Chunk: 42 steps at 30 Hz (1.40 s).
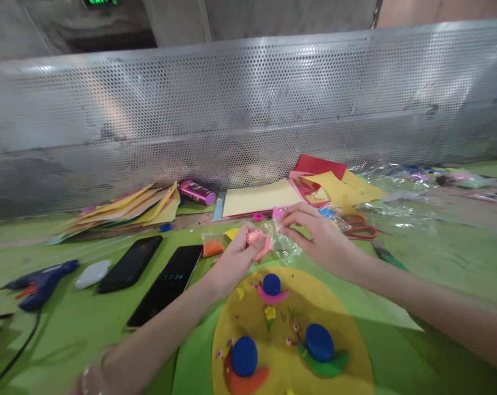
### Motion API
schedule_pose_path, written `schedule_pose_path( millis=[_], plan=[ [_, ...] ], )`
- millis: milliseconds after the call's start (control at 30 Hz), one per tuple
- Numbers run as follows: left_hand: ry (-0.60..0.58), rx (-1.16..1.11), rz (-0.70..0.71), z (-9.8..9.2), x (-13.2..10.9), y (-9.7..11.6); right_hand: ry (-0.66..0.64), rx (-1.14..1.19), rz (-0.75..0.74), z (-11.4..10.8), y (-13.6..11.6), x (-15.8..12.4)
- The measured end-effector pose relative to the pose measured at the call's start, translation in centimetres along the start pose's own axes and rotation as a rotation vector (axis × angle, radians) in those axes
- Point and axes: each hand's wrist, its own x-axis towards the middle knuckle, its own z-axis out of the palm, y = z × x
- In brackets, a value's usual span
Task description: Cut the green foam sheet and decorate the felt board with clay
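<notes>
My left hand (235,257) is closed on a lump of salmon-pink modelling clay (260,241). Fingers bent in a pinch, my right hand (314,236) holds a small clear plastic bag (288,247) just right of the clay. Below both hands lies a yellow disc (289,340) with several clay snails whose shells are blue caps: a pink snail (272,286), an orange snail (245,359) and a green snail (320,345). A yellow clay flower (270,313) sits among them. Left of my left hand lies a bag of orange clay (213,247).
Two phones (166,285), a white case (92,274) and a blue glue gun (46,280) with its cord lie at left. Paper sheets (260,198), a purple can (197,192), scissors (359,227) and plastic wrappers (413,203) line the back, before a perforated metal panel (240,99).
</notes>
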Motion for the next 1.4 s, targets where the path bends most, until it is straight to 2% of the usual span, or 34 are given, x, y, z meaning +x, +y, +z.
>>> schedule_pose_path(
  millis=[233,433,767,1000,1200,1400],
  plan=[
    [-0.056,-0.135,-0.006,0.0,0.1,0.2,-0.036,0.120,0.123,-0.6,0.1,0.3],
    [-0.072,-0.182,-0.030,-0.2,0.2,0.2,-0.020,0.211,0.141,-0.4,0.5,0.4],
    [-0.031,-0.219,-0.057,-0.9,0.7,0.2,-0.078,0.142,0.092,-1.2,-0.3,0.7],
    [-0.032,-0.215,-0.082,-1.2,0.6,0.2,-0.124,0.109,0.140,-1.8,-1.1,1.0],
    [-0.022,-0.225,-0.092,-1.1,0.6,-0.1,-0.239,0.044,0.204,-3.2,-1.3,0.1],
    [-0.004,-0.256,-0.089,-1.1,0.7,-0.4,-0.432,0.076,0.312,-2.5,-0.2,-2.9]
  ],
)
